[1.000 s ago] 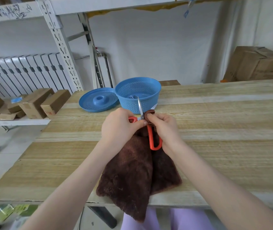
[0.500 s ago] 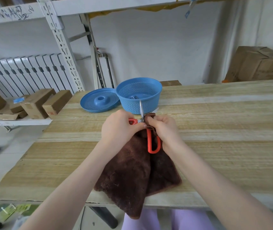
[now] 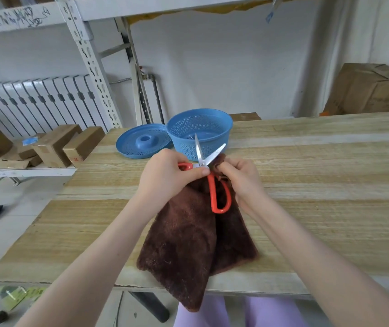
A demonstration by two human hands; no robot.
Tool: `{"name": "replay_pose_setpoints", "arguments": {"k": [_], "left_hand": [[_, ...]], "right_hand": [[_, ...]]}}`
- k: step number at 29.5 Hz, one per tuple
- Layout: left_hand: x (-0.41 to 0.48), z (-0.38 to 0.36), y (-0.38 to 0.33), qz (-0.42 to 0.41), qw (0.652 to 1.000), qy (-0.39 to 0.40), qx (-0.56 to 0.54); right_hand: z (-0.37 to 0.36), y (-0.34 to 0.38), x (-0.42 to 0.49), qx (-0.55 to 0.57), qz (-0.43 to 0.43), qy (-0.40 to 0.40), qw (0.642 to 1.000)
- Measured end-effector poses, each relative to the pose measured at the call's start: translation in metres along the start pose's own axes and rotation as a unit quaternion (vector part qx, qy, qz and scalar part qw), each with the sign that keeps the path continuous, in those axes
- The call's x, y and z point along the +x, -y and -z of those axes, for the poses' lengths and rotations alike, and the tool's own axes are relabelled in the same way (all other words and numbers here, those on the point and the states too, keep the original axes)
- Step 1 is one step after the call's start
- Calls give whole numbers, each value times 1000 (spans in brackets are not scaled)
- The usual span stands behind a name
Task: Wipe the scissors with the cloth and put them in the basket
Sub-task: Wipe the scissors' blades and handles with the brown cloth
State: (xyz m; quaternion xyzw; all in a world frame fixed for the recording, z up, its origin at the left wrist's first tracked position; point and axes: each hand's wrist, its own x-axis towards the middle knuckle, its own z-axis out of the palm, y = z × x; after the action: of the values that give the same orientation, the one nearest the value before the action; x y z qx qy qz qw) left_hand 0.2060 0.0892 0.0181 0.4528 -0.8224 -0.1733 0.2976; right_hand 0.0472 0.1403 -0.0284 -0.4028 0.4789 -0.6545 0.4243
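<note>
The scissors (image 3: 210, 185) are held above the wooden table (image 3: 318, 185), just near of the blue perforated basket (image 3: 181, 147); they are not in it. The blades stand open in a V, tips pointing far; from here the tips show against the basket's near wall and inside, and whether they reach over the rim cannot be told.

The left hand (image 3: 165, 178) is clenched round one red handle loop, thumb pressed close to the pivot; the other red loop hangs free toward the near side, over the cloth. The right hand (image 3: 243, 182) pinches a bunched fold of the brown plush cloth (image 3: 188, 244) against the right blade near the pivot.

The cloth drapes down from both hands, lies on the table top, and passes over the table's near edge; its lowest corner hangs below that edge.

The basket stands upright toward the far edge; its blue lid (image 3: 141, 143) lies flat just left of it, the two rims touching or nearly so. Bare wood runs from the right hand to the right border.

Off the table's left edge, cardboard boxes (image 3: 54, 147) sit on a low shelf; a large cardboard box (image 3: 373, 90) stands far right.
</note>
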Motion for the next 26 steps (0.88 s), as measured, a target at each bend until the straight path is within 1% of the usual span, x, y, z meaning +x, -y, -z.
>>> {"name": "replay_pose_setpoints", "arguments": {"k": [2, 3, 5, 7, 10, 12, 14, 16, 18, 21, 24, 26], "left_hand": [[0, 1, 0, 6, 1000, -5, -5], [0, 0, -1, 2, 1000, -6, 1], [0, -2, -6, -11, 1000, -10, 15], [0, -4, -10, -20, 999, -18, 27], [0, -4, -13, -22, 998, -27, 48], [-3, -8, -13, -22, 998, -28, 56], [-5, -9, -10, -14, 998, -30, 45], [-4, -10, -6, -8, 999, -34, 18], [-2, -9, -3, -2, 1000, -27, -8], [-2, -10, -1, 1, 1000, -14, -27], [-4, -10, -3, 2, 1000, -22, 3], [-5, -10, -6, 3, 999, -29, 33]], "right_hand": [[4, -1, 1, 37, -30, -13, 999], [4, -1, 2, 43, -36, -6, 998], [0, 3, 3, 38, -28, 15, 999], [-6, 7, 5, 32, -18, 12, 999], [-11, 6, 5, 28, -24, -6, 999], [-14, 3, 5, 19, -27, -40, 999], [-20, 1, 5, -13, -5, -74, 997], [-23, 2, 6, -50, 22, -83, 995], [-20, 1, 7, -62, 26, -65, 996], [-10, -3, 7, -38, 2, -26, 999], [-9, -1, 10, -24, -13, -1, 1000], [-12, 2, 10, -32, -14, -1, 999]]}}
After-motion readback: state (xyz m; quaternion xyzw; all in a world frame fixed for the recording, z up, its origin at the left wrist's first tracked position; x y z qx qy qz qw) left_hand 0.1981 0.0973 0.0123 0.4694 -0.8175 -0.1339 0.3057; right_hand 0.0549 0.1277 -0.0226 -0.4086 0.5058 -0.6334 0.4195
